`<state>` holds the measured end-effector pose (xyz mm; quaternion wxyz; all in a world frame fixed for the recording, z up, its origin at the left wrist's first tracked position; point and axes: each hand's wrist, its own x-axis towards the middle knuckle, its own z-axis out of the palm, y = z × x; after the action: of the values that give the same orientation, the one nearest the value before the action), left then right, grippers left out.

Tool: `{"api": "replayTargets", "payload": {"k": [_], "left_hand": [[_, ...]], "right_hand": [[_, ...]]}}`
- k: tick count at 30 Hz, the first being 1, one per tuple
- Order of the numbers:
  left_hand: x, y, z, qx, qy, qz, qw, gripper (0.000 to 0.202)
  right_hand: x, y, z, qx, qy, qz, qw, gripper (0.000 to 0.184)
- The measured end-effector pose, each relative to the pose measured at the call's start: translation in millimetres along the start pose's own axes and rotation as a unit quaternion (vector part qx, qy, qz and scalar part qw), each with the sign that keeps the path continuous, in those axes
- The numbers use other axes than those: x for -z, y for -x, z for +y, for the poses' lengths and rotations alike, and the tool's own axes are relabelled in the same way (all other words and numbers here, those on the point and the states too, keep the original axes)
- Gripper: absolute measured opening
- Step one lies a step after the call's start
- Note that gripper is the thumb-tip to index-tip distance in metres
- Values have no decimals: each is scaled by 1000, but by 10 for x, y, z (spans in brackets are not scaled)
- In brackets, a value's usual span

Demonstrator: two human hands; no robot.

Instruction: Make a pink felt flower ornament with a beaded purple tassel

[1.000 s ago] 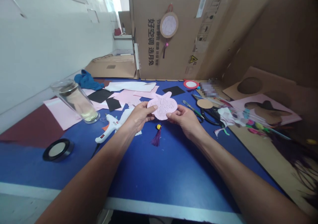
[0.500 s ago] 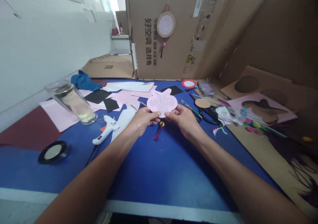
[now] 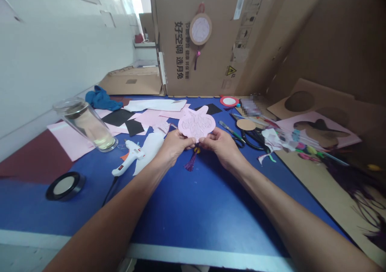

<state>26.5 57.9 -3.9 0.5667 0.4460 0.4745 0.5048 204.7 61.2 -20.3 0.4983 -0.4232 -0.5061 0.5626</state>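
Observation:
A pink paper cut-out (image 3: 196,124) with a fine line pattern and a small knob on top is held up over the blue table (image 3: 193,211). My left hand (image 3: 175,144) pinches its lower left edge. My right hand (image 3: 221,143) pinches its lower right edge. A purple tassel with a yellow bead (image 3: 191,162) lies on the table just below both hands.
A white glue gun (image 3: 128,159) and white paper lie left of my hands, a glass jar (image 3: 86,123) and a black tape roll (image 3: 64,185) further left. Scissors (image 3: 251,139), a cardboard disc (image 3: 245,124) and coloured scraps lie to the right. Pink and black sheets and a big cardboard box (image 3: 217,38) stand behind.
Both hands slid from the cut-out's sides down to its bottom edge and tilted it more upright. The tassel shows closer under the hands.

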Motion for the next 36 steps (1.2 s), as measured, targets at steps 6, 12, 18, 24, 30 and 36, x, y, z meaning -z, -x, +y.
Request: {"api": "replayTargets", "payload": {"k": [6, 12, 18, 24, 30, 36], "left_hand": [[-5, 8, 3, -18, 2, 11, 1000, 22], [-36, 18, 13, -16, -1, 13, 1000, 24], [-1, -1, -10, -18, -19, 21, 999, 22], [7, 0, -24, -33, -24, 11, 999, 23], [-2, 3, -29, -35, -30, 9, 999, 21], [4, -8, -38, -30, -26, 16, 999, 25]], "right_hand": [[-30, 22, -30, 1, -11, 1, 1000, 43], [-38, 18, -29, 0, -2, 15, 1000, 48], [19, 0, -45, 15, -14, 44, 999, 41], [19, 16, -83, 10, -22, 40, 999, 40], [24, 7, -94, 23, -4, 47, 999, 40], [16, 0, -87, 20, -20, 42, 999, 37]]}}
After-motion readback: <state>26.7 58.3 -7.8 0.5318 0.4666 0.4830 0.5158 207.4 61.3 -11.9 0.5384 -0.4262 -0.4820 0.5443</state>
